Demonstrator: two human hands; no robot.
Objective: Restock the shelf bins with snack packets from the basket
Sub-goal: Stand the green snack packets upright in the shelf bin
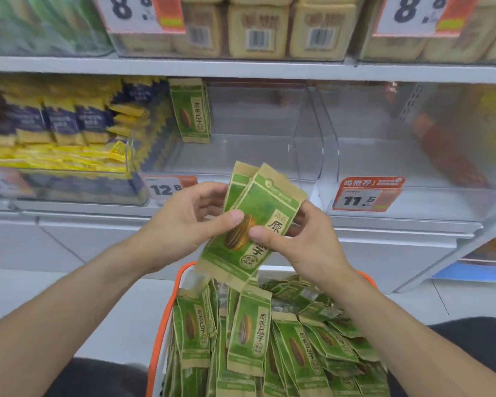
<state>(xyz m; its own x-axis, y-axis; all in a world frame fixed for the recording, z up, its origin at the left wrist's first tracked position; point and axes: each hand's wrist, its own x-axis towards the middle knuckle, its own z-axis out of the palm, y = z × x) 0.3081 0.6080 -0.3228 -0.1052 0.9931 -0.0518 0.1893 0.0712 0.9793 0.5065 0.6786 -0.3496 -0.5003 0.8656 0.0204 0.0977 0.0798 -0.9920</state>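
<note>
My left hand and right hand grip green paper snack packets, long axis tilted up-right, below the clear plastic shelf bin.

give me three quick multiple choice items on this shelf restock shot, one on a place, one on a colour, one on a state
1. Where do the green packets already on the shelf stand?
A. left end of the clear bin
B. right end of it
C. top shelf

2. What colour is the basket rim?
A. blue
B. orange
C. black

3. What are the hands doing?
A. both hang idle
B. only one holds packets
C. both hold the packets

Key: 1 A, they stand against the left wall of the clear bin. 2 B, the rim is orange. 3 C, the left hand and right hand both pinch the held packets.
</note>
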